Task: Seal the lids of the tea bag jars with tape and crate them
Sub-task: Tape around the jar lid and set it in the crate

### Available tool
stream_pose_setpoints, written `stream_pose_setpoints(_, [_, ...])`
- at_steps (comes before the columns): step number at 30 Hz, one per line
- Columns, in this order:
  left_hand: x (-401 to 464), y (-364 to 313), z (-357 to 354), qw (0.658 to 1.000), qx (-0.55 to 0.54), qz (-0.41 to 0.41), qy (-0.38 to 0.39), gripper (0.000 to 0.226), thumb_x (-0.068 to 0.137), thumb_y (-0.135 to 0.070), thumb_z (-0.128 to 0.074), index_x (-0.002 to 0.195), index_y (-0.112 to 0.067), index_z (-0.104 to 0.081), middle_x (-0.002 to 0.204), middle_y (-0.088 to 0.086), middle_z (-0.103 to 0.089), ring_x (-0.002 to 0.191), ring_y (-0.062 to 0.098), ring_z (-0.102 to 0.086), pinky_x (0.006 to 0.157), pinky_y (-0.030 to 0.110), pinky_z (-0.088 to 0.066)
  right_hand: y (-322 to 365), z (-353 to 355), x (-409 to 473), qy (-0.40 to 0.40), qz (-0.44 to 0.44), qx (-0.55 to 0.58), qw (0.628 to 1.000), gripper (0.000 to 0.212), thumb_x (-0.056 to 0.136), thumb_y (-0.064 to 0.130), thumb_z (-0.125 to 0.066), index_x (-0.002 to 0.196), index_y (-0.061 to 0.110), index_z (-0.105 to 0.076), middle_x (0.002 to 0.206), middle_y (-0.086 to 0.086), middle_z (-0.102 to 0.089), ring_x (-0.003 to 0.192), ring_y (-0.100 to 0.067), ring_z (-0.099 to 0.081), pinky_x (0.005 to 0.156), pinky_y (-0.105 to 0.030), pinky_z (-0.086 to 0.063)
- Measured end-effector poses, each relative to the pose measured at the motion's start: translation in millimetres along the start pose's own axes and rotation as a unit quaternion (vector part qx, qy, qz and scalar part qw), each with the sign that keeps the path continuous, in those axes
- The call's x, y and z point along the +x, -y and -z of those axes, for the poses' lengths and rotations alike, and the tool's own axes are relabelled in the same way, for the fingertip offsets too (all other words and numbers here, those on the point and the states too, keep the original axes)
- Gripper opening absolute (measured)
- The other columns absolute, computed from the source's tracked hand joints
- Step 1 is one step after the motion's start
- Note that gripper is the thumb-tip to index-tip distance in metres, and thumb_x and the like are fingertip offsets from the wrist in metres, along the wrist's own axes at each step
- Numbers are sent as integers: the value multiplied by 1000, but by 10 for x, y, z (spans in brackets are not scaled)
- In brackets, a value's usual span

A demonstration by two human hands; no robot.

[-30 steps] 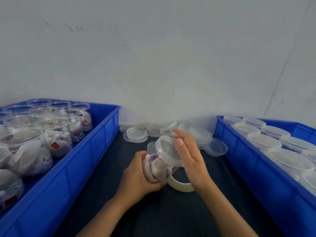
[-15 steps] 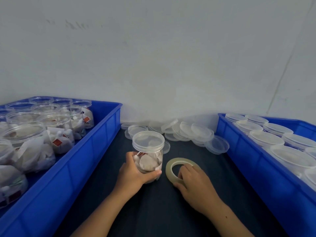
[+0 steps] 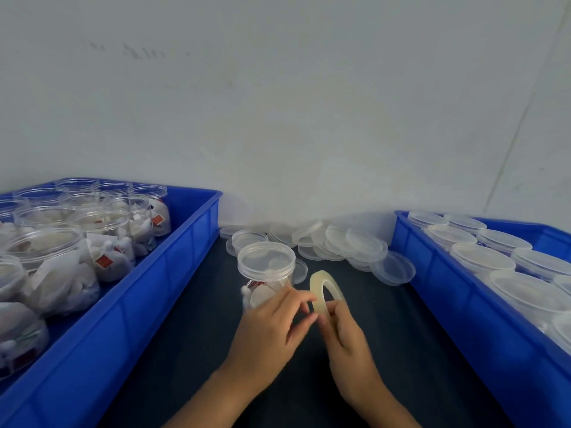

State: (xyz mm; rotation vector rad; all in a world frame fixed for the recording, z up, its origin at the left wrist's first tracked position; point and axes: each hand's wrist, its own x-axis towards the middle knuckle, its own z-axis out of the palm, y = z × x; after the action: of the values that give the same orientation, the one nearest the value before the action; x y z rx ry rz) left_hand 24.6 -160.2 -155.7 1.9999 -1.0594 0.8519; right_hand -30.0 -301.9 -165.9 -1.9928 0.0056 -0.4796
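A clear jar of tea bags (image 3: pixel 265 273) with its lid on stands upright on the dark table between two blue crates. Just in front of it my right hand (image 3: pixel 346 341) holds a roll of clear tape (image 3: pixel 324 290) on edge, lifted off the table. My left hand (image 3: pixel 272 325) is off the jar and its fingertips pinch at the roll's near rim. Whether a tape end is lifted I cannot tell.
The left blue crate (image 3: pixel 173 261) holds several open jars of tea bags. The right blue crate (image 3: pixel 457 291) holds several lidded jars. A pile of loose clear lids (image 3: pixel 340 242) lies at the back by the white wall.
My right hand has picked the tape roll up off the table. My left hand has let go of the jar and moved to the roll. The jar stands where it was set.
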Motion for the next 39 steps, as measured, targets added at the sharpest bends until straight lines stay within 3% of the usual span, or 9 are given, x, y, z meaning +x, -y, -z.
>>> stream_pose_setpoints(2, [-33, -7, -37, 995, -58, 77, 27, 26, 88, -35, -64, 111, -22, -64, 96, -20, -62, 80, 3, -64, 84, 49, -54, -9, -43, -35, 9, 16, 7, 1000, 13, 99, 29, -47, 97, 19, -54, 84, 4, -62, 69, -8, -55, 64, -29, -47])
stream_pose_setpoints(7, [-43, -8, -15, 982, -118, 144, 30, 24, 84, -40, -62, 105, -28, -64, 94, -15, -66, 82, 6, -66, 91, 51, -51, -54, -57, -48, 41, 53, -18, 998, 3, 100, 26, -46, 101, 24, -48, 87, 4, -61, 69, -12, -56, 64, -35, -48])
stream_pose_setpoints(12, [-6, -24, 6, 984, -126, 128, -5, 19, 79, -20, -73, 97, -26, -68, 88, -20, -66, 80, -3, -67, 72, 13, -54, -47, -50, -51, 51, 67, -41, 996, 3, 100, 23, -46, 100, 26, -46, 81, -5, -57, 63, -11, -49, 59, -38, -44])
stream_pose_setpoints(19, [-2, 11, 25, 978, -153, 140, -10, 13, 79, -4, -75, 82, -15, -70, 77, -10, -67, 75, 6, -67, 70, 19, -55, -59, -59, -63, 79, 70, -63, 992, 15, 99, 20, -46, 96, 33, -42, 71, 12, -52, 60, -4, -44, 55, -24, -37])
stream_pose_setpoints(25, [-22, 3, 17, 985, -113, 126, 16, 25, 88, 0, -65, 83, -23, -57, 74, -19, -56, 75, 2, -63, 67, 11, -49, -33, -47, -77, 83, 79, -59, 992, 7, 93, 32, -44, 98, 35, -46, 79, -1, -56, 64, -15, -49, 60, -38, -43])
stream_pose_setpoints(30, [-29, -38, 15, 996, -43, 77, 8, 22, 92, -2, -57, 86, -22, -48, 86, -12, -50, 79, 9, -53, 83, 57, -51, -4, -41, -24, 57, 50, -44, 996, 5, 98, 29, -49, 93, 30, -50, 69, 3, -54, 62, -12, -48, 62, -45, -45])
stream_pose_setpoints(34, [-26, -69, -6, 994, -56, 89, -8, 13, 93, -5, -55, 85, -16, -54, 82, -11, -52, 77, 9, -53, 82, 66, -47, 10, 36, 20, 24, 32, -64, 997, 15, 95, 45, -47, 91, 31, -51, 65, 4, -53, 56, -5, -45, 56, -33, -41])
stream_pose_setpoints(36, [-12, -63, 7, 993, -65, 102, -14, 13, 91, -4, -60, 86, -15, -56, 81, -10, -56, 78, 12, -57, 86, 62, -48, 32, 63, 29, 20, 39, -95, 994, 34, 86, 63, -38, 96, 32, -47, 63, 4, -51, 52, -3, -45, 53, -23, -35])
stream_pose_setpoints(39, [30, -46, 69, 992, -79, 92, -43, 15, 84, 0, -70, 90, -12, -62, 84, -15, -59, 84, 8, -61, 84, 29, -54, 70, 89, 37, 38, 57, -125, 990, 34, 88, 62, -36, 113, 40, -39, 65, 6, -52, 53, -1, -46, 53, -18, -35])
